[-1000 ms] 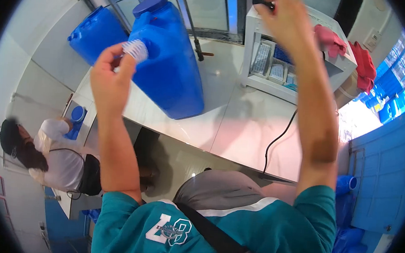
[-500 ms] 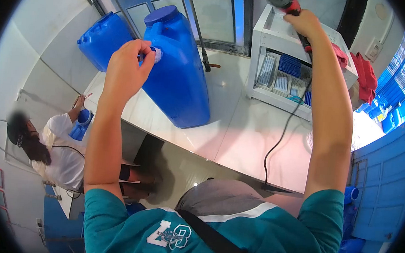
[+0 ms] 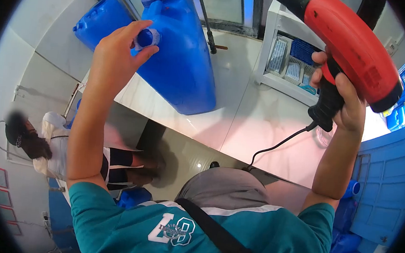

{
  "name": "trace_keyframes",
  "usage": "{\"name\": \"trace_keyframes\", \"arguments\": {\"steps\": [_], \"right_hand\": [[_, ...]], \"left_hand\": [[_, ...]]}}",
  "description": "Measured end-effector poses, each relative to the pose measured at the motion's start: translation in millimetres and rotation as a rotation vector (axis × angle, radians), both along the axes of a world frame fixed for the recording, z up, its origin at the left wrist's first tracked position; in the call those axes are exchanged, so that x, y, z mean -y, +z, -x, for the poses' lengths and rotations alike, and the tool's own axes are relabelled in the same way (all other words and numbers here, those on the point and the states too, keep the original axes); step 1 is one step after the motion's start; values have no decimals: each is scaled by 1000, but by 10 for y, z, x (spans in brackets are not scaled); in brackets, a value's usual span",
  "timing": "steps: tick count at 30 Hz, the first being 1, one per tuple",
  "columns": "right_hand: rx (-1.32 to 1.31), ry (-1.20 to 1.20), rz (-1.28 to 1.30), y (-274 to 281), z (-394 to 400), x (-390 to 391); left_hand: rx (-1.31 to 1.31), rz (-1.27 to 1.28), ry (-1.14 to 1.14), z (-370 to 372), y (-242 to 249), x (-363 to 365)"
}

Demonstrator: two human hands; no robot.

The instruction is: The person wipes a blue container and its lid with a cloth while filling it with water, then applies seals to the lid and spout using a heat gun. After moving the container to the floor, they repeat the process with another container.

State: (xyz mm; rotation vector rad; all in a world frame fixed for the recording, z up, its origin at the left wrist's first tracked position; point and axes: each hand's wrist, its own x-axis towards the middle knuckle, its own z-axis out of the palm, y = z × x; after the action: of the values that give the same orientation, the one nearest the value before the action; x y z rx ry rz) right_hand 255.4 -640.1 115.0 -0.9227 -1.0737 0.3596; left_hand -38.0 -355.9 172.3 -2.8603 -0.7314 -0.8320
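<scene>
A long glossy white counter runs across the scene from near left to far right. On it, toward the left, stands a tall blue plastic jerrycan with a round blue screw lid, and a second blue plastic jerrycan sits just behind it at the far left. At the far right of the counter is a white open shelf unit stocked with small white and blue packets. Down at the near left a person in a white top sits low beside the counter

A red and black corded heat gun fills the upper right, close to the camera; its black cable trails down over the near edge of the counter. The right hand has its fingers wrapped tight round the black grip of the heat gun, holding it in the air above the counter. The left hand is raised against the shoulder of the tall jerrycan, thumb and fingers pinched on a small blue cap with a ribbed white collar that sits at the can's side spout
</scene>
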Motion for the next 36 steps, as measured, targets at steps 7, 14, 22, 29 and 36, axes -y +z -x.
{"name": "trace_keyframes", "arguments": {"steps": [7,14,22,29,36], "right_hand": [[68,-82,155,-143,121,229],[38,-43,172,-317,68,254],[41,226,233,-555,484,-150],[-111,338,202,-599,602,-516],[-268,298,209,-612,562,-501]], "left_hand": [[-30,-236,-164,-14,-30,-128],[-264,-43,-458,34,283,-489],[-307,-60,-519,2,303,-647],[-296,-38,-504,45,264,-701],[-140,-37,-259,161,93,-644]]}}
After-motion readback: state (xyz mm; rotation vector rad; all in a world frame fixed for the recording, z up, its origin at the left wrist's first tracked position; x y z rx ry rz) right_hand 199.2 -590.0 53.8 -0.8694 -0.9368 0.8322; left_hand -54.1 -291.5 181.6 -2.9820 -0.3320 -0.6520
